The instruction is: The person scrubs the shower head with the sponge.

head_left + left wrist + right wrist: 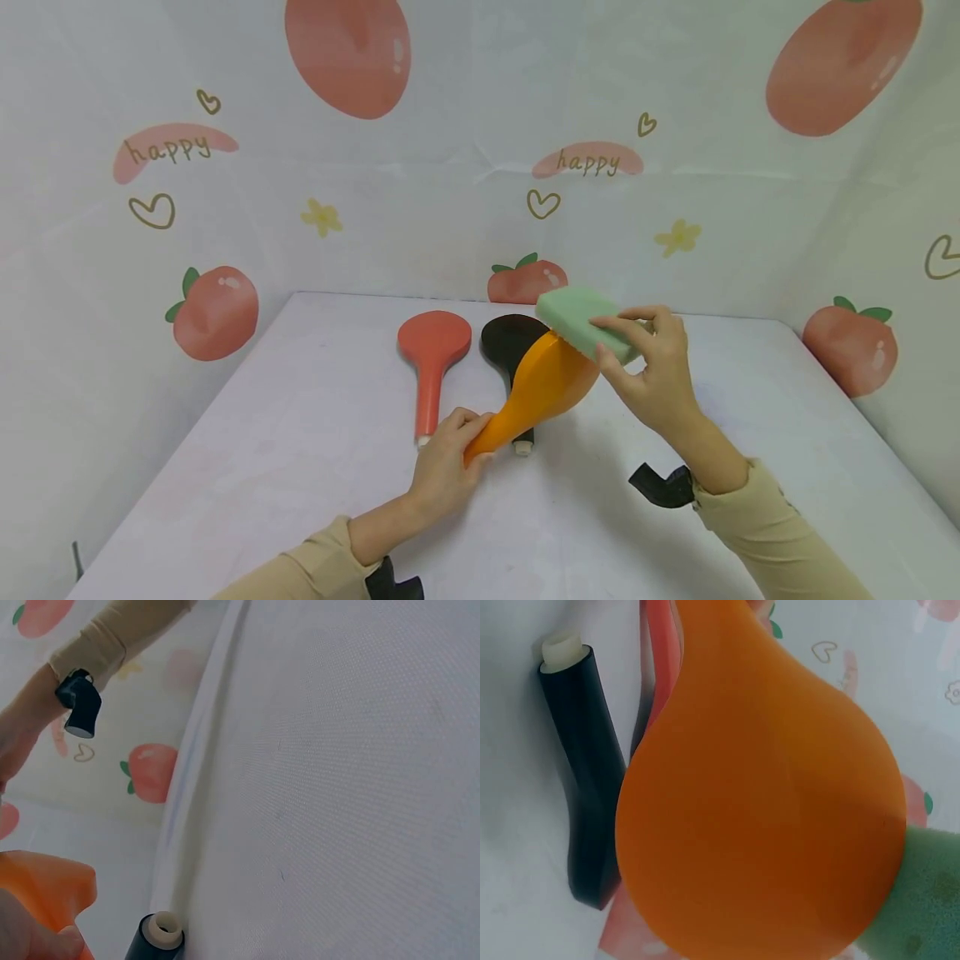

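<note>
My left hand (450, 467) grips the handle of an orange scoop (551, 387), which is tilted up off the table with its round head to the right. In my right hand (656, 367) is a pale green sponge (581, 317), pinched between thumb and fingers and pressed against the edge of the orange head. The right wrist view shows the broad smooth face of the orange scoop (765, 795), with the sponge (922, 900) touching its side. Whether its other side is hollow cannot be seen.
A red scoop (433, 337) and a black scoop (513, 333) of similar shape lie on the white table (315, 450), further back. The orange one partly hides the black one. Pale plugs show at their handle ends. Behind stands a white backdrop (450, 183) printed with fruit.
</note>
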`<state>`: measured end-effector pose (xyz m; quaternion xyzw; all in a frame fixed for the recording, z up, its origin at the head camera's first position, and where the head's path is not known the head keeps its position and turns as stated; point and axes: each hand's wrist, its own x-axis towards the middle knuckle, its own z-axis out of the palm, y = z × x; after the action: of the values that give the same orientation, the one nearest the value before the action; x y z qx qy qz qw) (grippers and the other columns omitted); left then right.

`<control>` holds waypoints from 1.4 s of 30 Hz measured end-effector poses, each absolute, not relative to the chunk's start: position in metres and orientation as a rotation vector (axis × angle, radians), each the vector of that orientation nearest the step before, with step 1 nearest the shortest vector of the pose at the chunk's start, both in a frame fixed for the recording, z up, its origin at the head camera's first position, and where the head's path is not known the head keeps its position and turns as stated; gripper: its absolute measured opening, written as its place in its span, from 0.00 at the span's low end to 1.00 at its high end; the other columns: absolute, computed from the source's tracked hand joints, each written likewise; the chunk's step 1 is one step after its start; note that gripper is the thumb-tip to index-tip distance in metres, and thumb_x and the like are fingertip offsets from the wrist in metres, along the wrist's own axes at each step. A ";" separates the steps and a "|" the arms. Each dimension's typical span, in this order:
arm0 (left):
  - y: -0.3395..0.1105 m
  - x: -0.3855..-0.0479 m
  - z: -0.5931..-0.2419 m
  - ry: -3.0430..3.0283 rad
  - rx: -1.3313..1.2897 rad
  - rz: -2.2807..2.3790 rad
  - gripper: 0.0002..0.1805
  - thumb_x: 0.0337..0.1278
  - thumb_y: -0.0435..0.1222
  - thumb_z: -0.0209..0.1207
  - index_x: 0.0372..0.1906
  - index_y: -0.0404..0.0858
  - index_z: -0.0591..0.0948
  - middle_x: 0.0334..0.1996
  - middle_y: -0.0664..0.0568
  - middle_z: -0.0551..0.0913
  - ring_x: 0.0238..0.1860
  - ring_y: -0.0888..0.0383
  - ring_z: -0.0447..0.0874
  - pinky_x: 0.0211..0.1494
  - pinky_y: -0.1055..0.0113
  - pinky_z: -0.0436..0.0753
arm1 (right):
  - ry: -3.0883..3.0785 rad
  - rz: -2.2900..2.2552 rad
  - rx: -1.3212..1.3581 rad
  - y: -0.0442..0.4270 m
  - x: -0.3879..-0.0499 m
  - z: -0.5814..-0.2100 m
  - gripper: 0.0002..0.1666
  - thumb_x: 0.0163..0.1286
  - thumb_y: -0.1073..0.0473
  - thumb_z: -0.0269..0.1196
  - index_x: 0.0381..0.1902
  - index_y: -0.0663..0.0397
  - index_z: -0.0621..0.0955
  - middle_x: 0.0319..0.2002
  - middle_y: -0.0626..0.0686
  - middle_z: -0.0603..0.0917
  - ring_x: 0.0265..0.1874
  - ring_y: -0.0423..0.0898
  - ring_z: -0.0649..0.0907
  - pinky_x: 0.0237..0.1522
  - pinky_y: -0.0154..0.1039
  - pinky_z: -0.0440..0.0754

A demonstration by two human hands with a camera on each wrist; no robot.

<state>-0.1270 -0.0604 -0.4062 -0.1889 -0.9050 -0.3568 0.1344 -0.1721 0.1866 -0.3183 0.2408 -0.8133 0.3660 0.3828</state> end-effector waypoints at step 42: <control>-0.059 -0.127 -0.406 -2.655 -0.553 -0.913 0.22 0.44 0.33 0.68 0.50 0.38 0.81 0.37 0.53 0.77 0.38 0.58 0.76 0.40 0.67 0.80 | -1.944 0.382 1.073 0.156 -0.158 -0.330 0.14 0.58 0.51 0.57 0.36 0.48 0.85 0.40 0.59 0.77 0.41 0.58 0.72 0.34 0.46 0.63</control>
<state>-0.1269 -0.0593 -0.4065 -0.1913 -0.9188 -0.3159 0.1396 -0.1584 0.1563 -0.3304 0.4301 -0.7790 0.1530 0.4299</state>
